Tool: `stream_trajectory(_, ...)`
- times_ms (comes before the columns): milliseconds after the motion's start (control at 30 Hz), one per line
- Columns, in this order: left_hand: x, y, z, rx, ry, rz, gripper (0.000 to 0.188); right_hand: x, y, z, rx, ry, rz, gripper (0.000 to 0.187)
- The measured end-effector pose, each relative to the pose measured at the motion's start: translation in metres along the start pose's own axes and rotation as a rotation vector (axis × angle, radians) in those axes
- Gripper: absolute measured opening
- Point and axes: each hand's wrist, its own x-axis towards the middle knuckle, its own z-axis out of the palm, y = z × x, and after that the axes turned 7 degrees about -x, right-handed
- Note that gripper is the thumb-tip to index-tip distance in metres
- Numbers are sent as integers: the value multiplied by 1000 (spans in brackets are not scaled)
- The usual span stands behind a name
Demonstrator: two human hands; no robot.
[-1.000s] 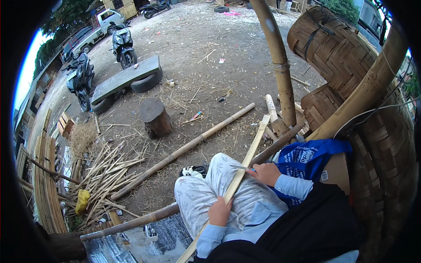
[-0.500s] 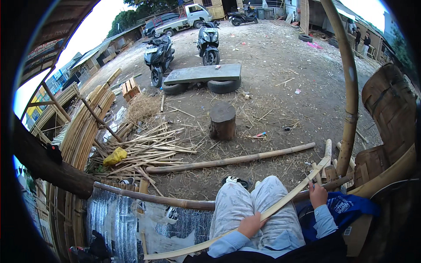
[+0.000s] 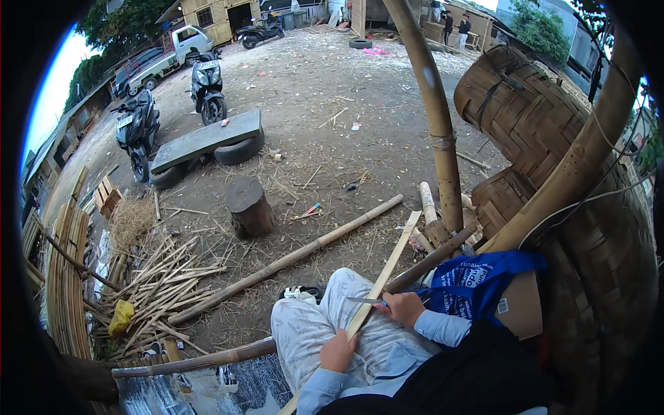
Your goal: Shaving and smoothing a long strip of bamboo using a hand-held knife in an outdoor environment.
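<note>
A long, flat, pale bamboo strip (image 3: 389, 266) slants across my lap, from the ground side at the upper right down past my left hip. My left hand (image 3: 337, 351) is closed around its lower part, above my thigh. In my right hand (image 3: 403, 309) is a knife (image 3: 362, 300), its handle mostly hidden by my fingers. The thin blade points left and lies across the strip, a little beyond my left hand. Whether the edge bites into the bamboo I cannot tell.
A bamboo rail (image 3: 242, 353) crosses before my seat. A blue bag (image 3: 470, 283) lies by my right arm, with woven bamboo (image 3: 519, 111) and a post (image 3: 439, 124) beyond. Ahead are a bamboo pole (image 3: 297, 256), a stump (image 3: 250, 207) and several loose strips (image 3: 162, 280).
The view has swung to the right. My right hand with the knife has come back along the strip, closer to my left hand, which still grips the bamboo.
</note>
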Motion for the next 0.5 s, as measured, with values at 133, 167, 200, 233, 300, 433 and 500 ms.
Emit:
stream_trajectory(133, -3, 0, 3, -3, 35, 27, 50, 1, 6, 4, -46, 11, 123, 42)
stream_trajectory(167, -6, -1, 1, -5, 33, 22, 50, 5, 14, 6, -71, 40, 215, 41)
stream_trajectory(200, -9, -2, -3, -7, 23, 17, 50, 13, 31, 1, -135, 42, 365, 41)
stream_trajectory(233, -11, -2, -4, -9, 11, 20, 50, 20, 55, -6, -205, 45, 520, 41)
stream_trajectory(300, -10, -4, -2, 14, 30, 34, 49, 24, 86, -16, -251, 45, 548, 42)
stream_trajectory(433, -4, -9, 0, -13, 24, 38, 48, 19, 58, -21, -114, -19, 378, 44)
stream_trajectory(500, -5, -4, -1, -9, 22, 28, 48, 3, 30, -12, -24, -142, 180, 41)
